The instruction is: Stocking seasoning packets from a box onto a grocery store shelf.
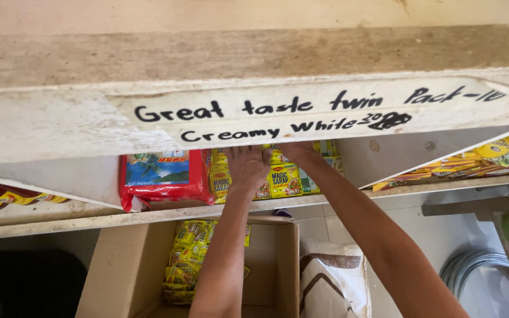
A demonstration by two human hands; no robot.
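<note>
Both my arms reach up into a white wooden shelf compartment [89, 176]. My left hand [247, 166] rests on a row of small yellow seasoning sachets [284, 179], fingers curled over their tops. My right hand [297, 149] is further back on the same sachets, mostly hidden behind the shelf's front board [66, 126], so its grip cannot be seen. A red packet with a blue and green picture [163, 175] stands just left of the sachets.
Below the shelf an open cardboard box [119, 271] holds more yellow sachet strips [187, 259]. A white sack with brown stripes [331, 280] sits to its right. Yellow-orange packets [472, 162] fill the right compartment, red-yellow packets [7, 199] the left. Coiled hose [472, 265] lies lower right.
</note>
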